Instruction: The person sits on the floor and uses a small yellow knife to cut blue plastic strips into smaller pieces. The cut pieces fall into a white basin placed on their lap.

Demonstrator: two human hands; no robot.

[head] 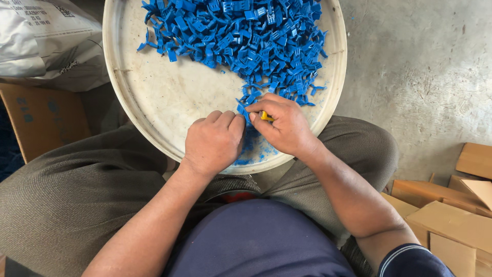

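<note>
On your lap sits a wide, pale round tray point(154, 102), its far half heaped with small blue plastic clips point(246, 36). At the near edge of that heap your left hand point(214, 142) is curled, pinching one blue clip point(241, 109) at its end. Your right hand point(284, 125) closes narrowly on a small yellow tool point(266, 116) just beside it. These clips look light, stiff and a little slick; hold each by its flat sides, close to the fingertips.
</note>
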